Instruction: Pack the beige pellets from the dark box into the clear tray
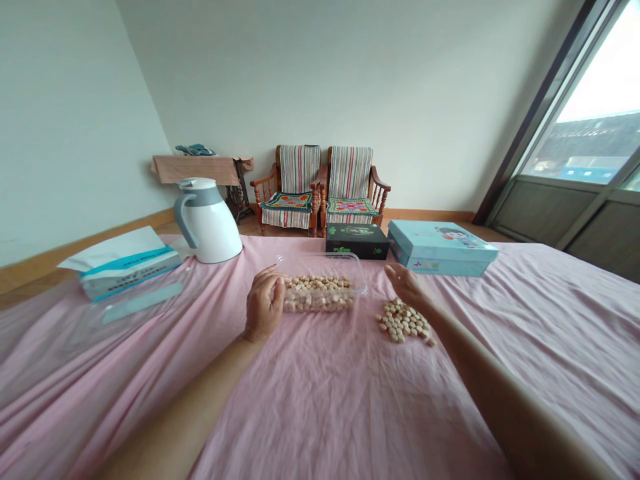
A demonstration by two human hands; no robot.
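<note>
A clear plastic box [357, 288] stands on the pink cloth in front of me, partly filled with small pale tan, rounded pieces [319, 293] that look like nuts or small biscuits. My left hand [265, 300] is closed on the box's left side, its thumb at the near corner and its fingers along the wall. To the right of the box, a loose pile of the same pieces [403, 321] lies on the cloth. My right hand [407, 287] is just behind this pile, its fingers stretched forward and apart from the box. Nothing shows in that palm.
A black box [357, 241] and a light blue box [443, 248] sit at the table's far edge. Leftward are a white thermos jug [213, 230], a tissue pack [127, 263] and a clear plastic lid [143, 303]. Two wooden armchairs [300, 175] stand beyond the table.
</note>
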